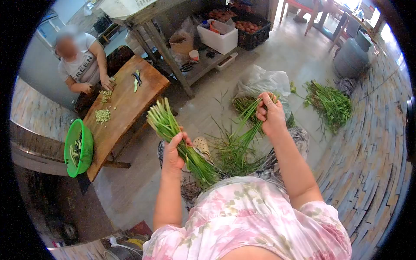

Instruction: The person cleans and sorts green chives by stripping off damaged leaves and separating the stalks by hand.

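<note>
My left hand [174,151] is closed around a thick bunch of chive-like greens [162,118], pale stem ends up and leaves hanging toward my lap. My right hand [272,116], fingers pinched, grips a thinner bundle of long green stalks [245,141] that trails down between my knees. Below the hands, loose thin greens [232,158] lie scattered on the floor. Just beyond my right hand sits a clear plastic bag [264,80], with more greens by its opening. The exact kind of greens is hard to make out.
At left, another person [82,60] cuts pale pieces on a wooden table [123,104]. A peeler [137,79] and a green basket [89,147] are there. Leafy greens [329,104] lie on the floor at right, near a gas cylinder [353,56]. Crates [249,37] stand at the back.
</note>
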{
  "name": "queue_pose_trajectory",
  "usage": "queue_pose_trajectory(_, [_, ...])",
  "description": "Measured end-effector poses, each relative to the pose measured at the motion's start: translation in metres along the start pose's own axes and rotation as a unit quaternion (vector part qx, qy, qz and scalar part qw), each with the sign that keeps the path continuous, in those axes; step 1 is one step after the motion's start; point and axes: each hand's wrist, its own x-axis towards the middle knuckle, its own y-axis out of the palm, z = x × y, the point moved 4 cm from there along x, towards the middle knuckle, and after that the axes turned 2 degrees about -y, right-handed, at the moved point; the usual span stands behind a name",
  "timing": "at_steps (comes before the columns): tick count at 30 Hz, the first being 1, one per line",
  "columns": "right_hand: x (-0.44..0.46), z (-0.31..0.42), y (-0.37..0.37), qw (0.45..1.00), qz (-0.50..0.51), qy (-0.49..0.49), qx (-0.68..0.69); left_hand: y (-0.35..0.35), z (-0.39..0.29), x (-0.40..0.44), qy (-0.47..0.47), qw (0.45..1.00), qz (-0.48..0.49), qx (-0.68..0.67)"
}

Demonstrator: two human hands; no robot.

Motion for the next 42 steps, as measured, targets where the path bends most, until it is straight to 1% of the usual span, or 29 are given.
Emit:
queue_pose_trajectory(1, [0.001, 0.001, -0.001, 1.000, 0.001, -0.001, 0.006, -0.003, -0.005, 0.000, 0.017, 1.000, 0.006, 0.016])
queue_pose_trajectory(6, [0.003, 0.008, -0.012, 1.000, 0.001, -0.007, 0.007, -0.005, -0.017, -0.006, 0.044, 0.999, -0.009, 0.016])
queue_pose_trajectory(8, [0.002, 0.005, -0.005, 1.000, -0.004, -0.018, -0.006, -0.002, -0.014, -0.007, 0.020, 0.999, 0.025, 0.015])
queue_pose_trajectory(11, [-0.008, -0.002, 0.023, 0.999, 0.006, 0.043, -0.006, 0.016, -0.004, -0.011, -0.027, 0.996, 0.085, 0.007])
queue_pose_trajectory(12, [-0.009, -0.008, 0.029, 0.996, 0.051, 0.056, -0.037, 0.025, 0.001, -0.011, -0.046, 0.994, 0.099, -0.001])
queue_pose_trajectory(15, [-0.018, -0.021, 0.047, 0.974, 0.127, 0.101, -0.161, 0.041, 0.022, -0.012, -0.109, 0.985, 0.132, 0.003])
queue_pose_trajectory(17, [-0.027, -0.028, 0.068, 0.963, 0.128, 0.114, -0.209, 0.052, 0.032, -0.014, -0.144, 0.977, 0.153, 0.023])
queue_pose_trajectory(18, [-0.028, -0.032, 0.075, 0.960, 0.141, 0.099, -0.222, 0.059, 0.034, -0.017, -0.159, 0.973, 0.164, 0.037])
queue_pose_trajectory(20, [-0.022, -0.042, 0.074, 0.956, 0.163, 0.099, -0.221, 0.068, 0.037, -0.019, -0.187, 0.962, 0.194, 0.051])
queue_pose_trajectory(21, [-0.021, -0.044, 0.075, 0.954, 0.176, 0.099, -0.220, 0.067, 0.038, -0.018, -0.183, 0.967, 0.172, 0.040])
queue_pose_trajectory(22, [-0.022, -0.040, 0.076, 0.956, 0.151, 0.082, -0.236, 0.064, 0.041, -0.017, -0.180, 0.972, 0.150, 0.029])
queue_pose_trajectory(23, [-0.021, -0.038, 0.072, 0.964, 0.141, 0.080, -0.210, 0.061, 0.044, -0.016, -0.175, 0.976, 0.128, 0.018])
queue_pose_trajectory(25, [-0.017, -0.034, 0.059, 0.977, 0.117, 0.079, -0.158, 0.050, 0.039, -0.008, -0.148, 0.982, 0.110, -0.045])
queue_pose_trajectory(26, [-0.012, -0.035, 0.053, 0.980, 0.126, 0.084, -0.127, 0.045, 0.035, -0.005, -0.135, 0.983, 0.102, -0.077])
queue_pose_trajectory(29, [-0.007, -0.028, 0.037, 0.989, 0.083, 0.079, -0.089, 0.034, 0.020, -0.001, -0.066, 0.990, 0.046, -0.118])
queue_pose_trajectory(30, [-0.008, -0.022, 0.035, 0.991, 0.072, 0.079, -0.082, 0.020, 0.014, 0.004, -0.040, 0.988, 0.078, -0.125])
queue_pose_trajectory(33, [-0.003, -0.014, 0.026, 0.994, 0.049, 0.069, -0.067, 0.002, -0.019, 0.000, 0.034, 0.995, -0.004, -0.098])
queue_pose_trajectory(36, [0.000, -0.007, 0.018, 0.995, 0.045, 0.071, -0.059, -0.025, -0.040, -0.002, 0.077, 0.993, -0.028, -0.082])
queue_pose_trajectory(39, [-0.001, -0.007, 0.020, 0.994, 0.074, 0.065, -0.052, -0.027, -0.040, -0.004, 0.048, 0.996, -0.056, -0.047])
queue_pose_trajectory(40, [-0.001, -0.009, 0.022, 0.991, 0.096, 0.073, -0.055, -0.020, -0.037, -0.005, 0.060, 0.995, -0.073, 0.011])
queue_pose_trajectory(42, [-0.004, -0.013, 0.026, 0.984, 0.141, 0.088, -0.062, -0.002, -0.027, -0.002, 0.048, 0.996, -0.042, 0.067])
